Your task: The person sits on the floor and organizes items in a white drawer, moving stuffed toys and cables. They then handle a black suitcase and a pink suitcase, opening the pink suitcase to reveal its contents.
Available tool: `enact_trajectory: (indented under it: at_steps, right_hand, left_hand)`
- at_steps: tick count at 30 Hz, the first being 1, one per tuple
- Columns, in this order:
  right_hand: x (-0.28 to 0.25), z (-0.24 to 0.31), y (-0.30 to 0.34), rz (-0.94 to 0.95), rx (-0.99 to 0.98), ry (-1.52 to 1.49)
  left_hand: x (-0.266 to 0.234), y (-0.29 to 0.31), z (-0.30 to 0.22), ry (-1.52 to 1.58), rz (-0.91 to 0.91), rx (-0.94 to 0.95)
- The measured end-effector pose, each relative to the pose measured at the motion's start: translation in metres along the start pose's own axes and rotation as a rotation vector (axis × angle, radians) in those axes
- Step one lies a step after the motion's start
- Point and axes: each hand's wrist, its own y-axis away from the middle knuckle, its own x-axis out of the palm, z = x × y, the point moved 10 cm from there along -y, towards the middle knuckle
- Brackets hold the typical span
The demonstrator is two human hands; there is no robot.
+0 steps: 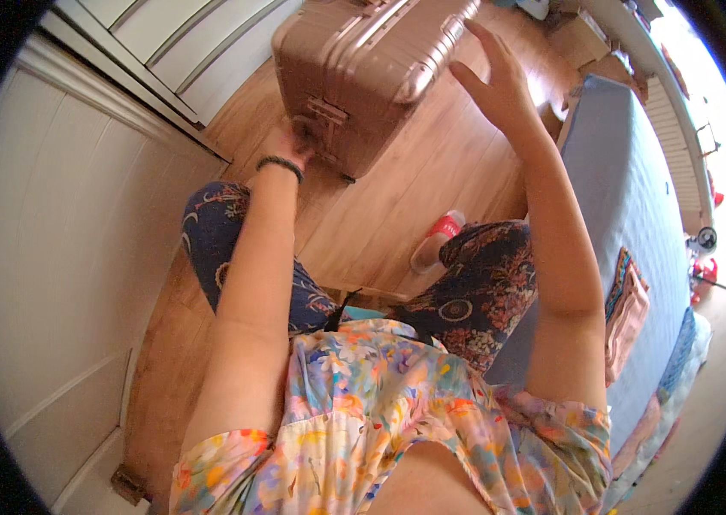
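A rose-gold hard-shell suitcase [363, 73] with ribbed sides and metal corner guards stands on the wooden floor ahead of me, its top running out of view. At its lower left corner is my left hand [288, 148], with a dark beaded bracelet on the wrist. The fingers there are blurred and partly lost against the case, so their grip is unclear. My right hand [500, 86] is raised by the suitcase's right upper edge, thumb and fingers spread, the fingertips close to the shell. Whether they touch it I cannot tell.
White panelled doors [80, 232] stand along the left. To the right is a bed with a blue mattress [599, 172], folded pink clothing [627, 326] lying on it. A slipper with a red strap [442, 236] is on my foot. Cardboard boxes [582, 41] sit at the far right.
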Motion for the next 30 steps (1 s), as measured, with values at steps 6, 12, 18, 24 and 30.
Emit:
enact_trajectory:
  at_steps: [6,12,18,24,30]
  right_hand:
    - [0.062,0.007,-0.088,0.012,-0.055,0.110]
    - [0.096,-0.040,-0.145,0.052,0.242,0.256]
    - [0.135,-0.016,-0.179,0.030,0.347,0.398]
    - [0.111,-0.044,-0.158,-0.077,0.471,0.273]
    - [0.057,-0.123,-0.120,-0.344,0.615,-0.275]
  left_hand:
    - [0.012,-0.010,0.050,0.146,0.021,-0.129]
    - [0.039,-0.041,0.046,0.462,0.266,-0.249]
    - [-0.002,-0.118,0.063,0.563,0.222,-0.193]
    - [-0.002,-0.097,0.081,0.796,0.093,-0.137]
    - [0.013,-0.064,0.073,0.737,0.113,-0.171]
